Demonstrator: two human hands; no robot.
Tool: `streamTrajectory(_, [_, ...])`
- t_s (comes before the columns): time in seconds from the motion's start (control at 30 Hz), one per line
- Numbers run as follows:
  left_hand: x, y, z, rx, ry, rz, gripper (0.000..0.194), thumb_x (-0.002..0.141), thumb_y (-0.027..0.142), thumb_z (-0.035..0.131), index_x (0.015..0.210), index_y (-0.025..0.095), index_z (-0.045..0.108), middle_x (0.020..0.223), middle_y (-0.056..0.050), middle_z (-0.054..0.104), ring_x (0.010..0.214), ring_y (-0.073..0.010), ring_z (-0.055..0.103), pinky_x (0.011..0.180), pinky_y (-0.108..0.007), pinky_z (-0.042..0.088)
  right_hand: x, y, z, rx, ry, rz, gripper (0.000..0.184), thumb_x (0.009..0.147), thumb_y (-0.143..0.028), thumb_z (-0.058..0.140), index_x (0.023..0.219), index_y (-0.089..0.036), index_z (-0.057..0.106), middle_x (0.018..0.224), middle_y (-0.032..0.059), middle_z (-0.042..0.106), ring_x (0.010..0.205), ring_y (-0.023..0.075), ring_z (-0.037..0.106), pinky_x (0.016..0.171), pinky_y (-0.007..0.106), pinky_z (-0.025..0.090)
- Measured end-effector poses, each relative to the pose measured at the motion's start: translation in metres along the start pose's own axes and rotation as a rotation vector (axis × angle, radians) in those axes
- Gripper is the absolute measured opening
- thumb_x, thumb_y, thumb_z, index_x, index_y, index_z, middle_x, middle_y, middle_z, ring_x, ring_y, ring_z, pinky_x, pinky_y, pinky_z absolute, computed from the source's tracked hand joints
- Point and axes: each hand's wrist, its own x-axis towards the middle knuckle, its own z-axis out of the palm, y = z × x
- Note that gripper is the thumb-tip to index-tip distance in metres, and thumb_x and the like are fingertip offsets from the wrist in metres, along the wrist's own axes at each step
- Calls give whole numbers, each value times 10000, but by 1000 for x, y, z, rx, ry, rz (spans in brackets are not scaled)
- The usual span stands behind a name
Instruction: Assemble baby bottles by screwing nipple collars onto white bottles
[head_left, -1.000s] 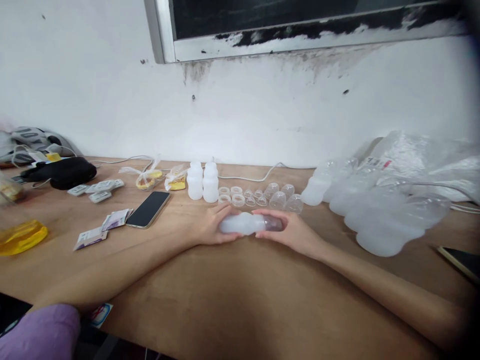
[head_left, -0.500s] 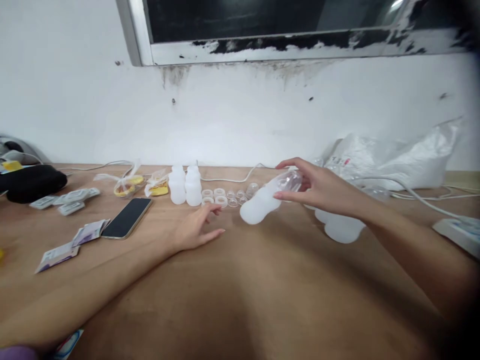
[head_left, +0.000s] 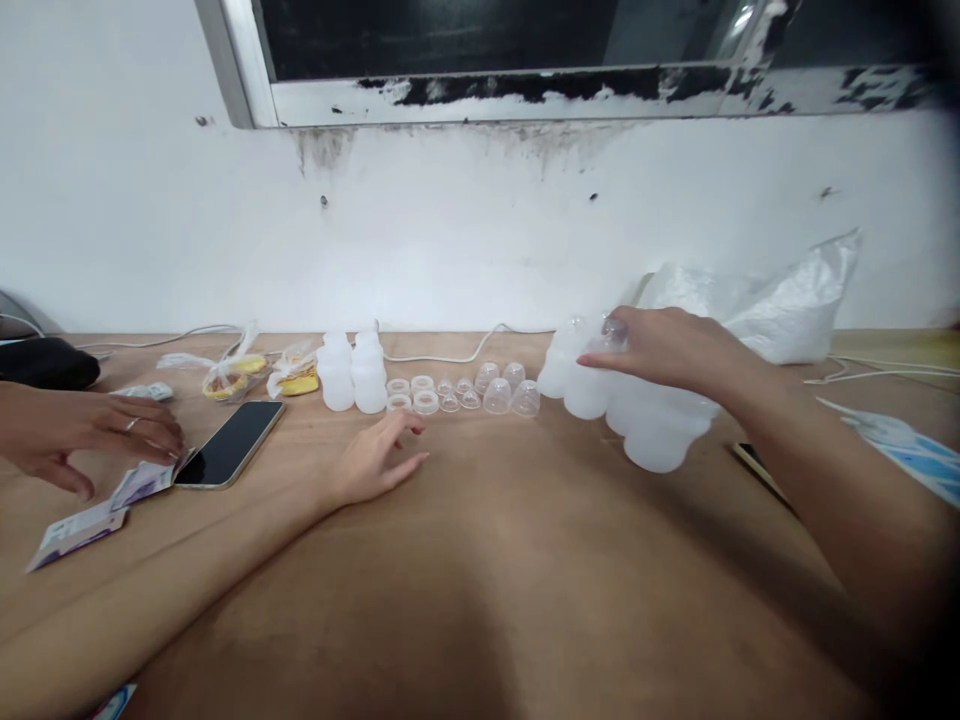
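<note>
Black soft fabric forms a pouch at the far left edge, and just below it another person's ringed hand reaches in, its fingertips at flat purple-and-white paper packets on the brown wooden table. Beside these lies a dark-screened smartphone with a pale edge; behind it sit knotted clear plastic bags with yellow contents. Next, upright milky white, waisted plastic bottles stand side by side. In front of them the wearer's bare left hand rests, grasping nothing, thumb and fingers parted. Then come four whitish plastic rings, four small clear nipple-shaped pieces and four clear plastic domes. Further right is a close cluster of milky white bottles with clear domed tops. Here the bare right hand has thumb and fingers closed about the clear top of one milky bottle on the cluster's left side. Behind that hand, a crinkled white plastic bag slumps by the white wall.
</note>
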Motion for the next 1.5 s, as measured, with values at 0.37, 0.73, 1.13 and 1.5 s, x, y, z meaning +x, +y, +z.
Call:
streamTrajectory(0.37, [-1,-3,1,9,-21,-11,256,790,299,475,1012,181,426,1048,-64,508,807,-130,520,672,-257,459,30,20,37,-20,-28,11,602,681,-575,478,1078,-125,427,866,93,612,786,254,548,631,306,353])
streamTrajectory(0.73, [-1,-3,1,36,-46,-27,272,791,309,473,1024,178,424,1049,-66,511,752,-121,517,651,-263,454,21,7,26,-258,-7,-29,474,746,-508,467,980,-101,540,905,121,608,855,284,535,688,323,294])
streamTrajectory(1.13, [-1,3,-4,63,-72,-33,253,800,308,455,1016,180,418,1030,-53,515,736,-114,507,639,-255,455,17,0,24,-317,72,-39,414,771,-446,484,990,-108,581,874,111,621,860,278,517,688,319,236])
streamTrajectory(1.5, [0,1,-1,79,-94,26,238,812,291,435,1019,175,431,1075,-59,499,867,-128,508,719,-248,461,16,2,26,-327,145,-75,414,766,-444,489,941,-81,581,837,140,609,810,278,512,661,337,244])
